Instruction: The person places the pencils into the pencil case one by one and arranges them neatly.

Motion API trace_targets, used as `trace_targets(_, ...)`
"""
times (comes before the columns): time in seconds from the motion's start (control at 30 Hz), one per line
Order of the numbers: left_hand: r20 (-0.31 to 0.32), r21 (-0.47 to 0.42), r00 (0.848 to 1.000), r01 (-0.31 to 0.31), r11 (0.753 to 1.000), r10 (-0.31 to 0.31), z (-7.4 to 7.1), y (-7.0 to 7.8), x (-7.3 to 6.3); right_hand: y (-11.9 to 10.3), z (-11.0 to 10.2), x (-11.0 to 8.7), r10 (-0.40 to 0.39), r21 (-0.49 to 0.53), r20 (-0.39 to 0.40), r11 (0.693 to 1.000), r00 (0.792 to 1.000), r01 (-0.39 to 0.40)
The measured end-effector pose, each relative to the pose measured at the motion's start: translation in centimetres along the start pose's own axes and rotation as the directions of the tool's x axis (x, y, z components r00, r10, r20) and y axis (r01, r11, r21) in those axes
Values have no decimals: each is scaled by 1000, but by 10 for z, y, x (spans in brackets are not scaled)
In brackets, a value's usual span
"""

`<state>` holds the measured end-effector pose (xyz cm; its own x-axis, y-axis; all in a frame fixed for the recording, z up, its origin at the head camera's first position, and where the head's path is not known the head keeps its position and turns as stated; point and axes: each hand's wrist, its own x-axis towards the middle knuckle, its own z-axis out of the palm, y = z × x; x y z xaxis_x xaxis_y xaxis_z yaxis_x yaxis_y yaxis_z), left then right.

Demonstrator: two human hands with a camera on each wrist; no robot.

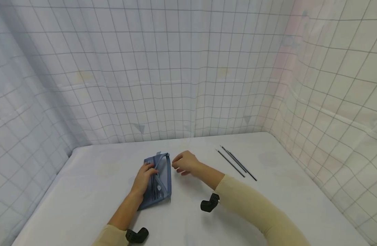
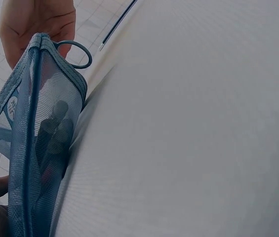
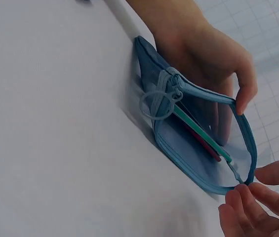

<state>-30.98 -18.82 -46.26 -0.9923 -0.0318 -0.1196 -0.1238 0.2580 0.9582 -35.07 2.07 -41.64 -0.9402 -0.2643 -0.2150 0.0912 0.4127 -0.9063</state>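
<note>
My left hand (image 1: 144, 179) grips a blue mesh zip pouch (image 1: 164, 169) by its upper side, one finger hooked over the rim, others showing through the mesh. The pouch tilts on the table with its mouth gaping. Inside it, a teal stick (image 3: 203, 133) and a red one (image 3: 201, 142) show in the right wrist view. A ring-shaped zip pull (image 3: 146, 109) hangs from one end. Close to the mouth's far end is my right hand (image 1: 186, 162), its fingers loosely bent and holding nothing that I can see. Whether its fingertips touch the rim is unclear.
Several thin dark sticks (image 1: 231, 163), like pens or pencils, lie slantwise on the white table (image 1: 93, 184) to the right. Grid-patterned white curtains (image 1: 182, 85) surround the table at the back and sides. Each wrist carries a small black camera (image 1: 137, 235).
</note>
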Motion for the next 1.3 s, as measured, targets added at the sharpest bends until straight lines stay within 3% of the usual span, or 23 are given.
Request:
trace_targets(0.57,10,6,1000,-12,1000,12,-1,-2,1,22,-61,-3,23,-64,-75,998,997,-28)
trace_targets(0.8,8,9,1000,-9,1000,9,-1,-2,1,34,-80,-3,33,-139,-109,989,993,-48)
trace_targets(1.2,5,11,1000,-15,1000,15,0,-1,0,64,-127,-9,-71,-386,-178,923,981,-3)
trace_targets(1.3,6,11,1000,-14,1000,14,0,-2,-1,71,-135,-9,-108,-470,-205,883,973,-1)
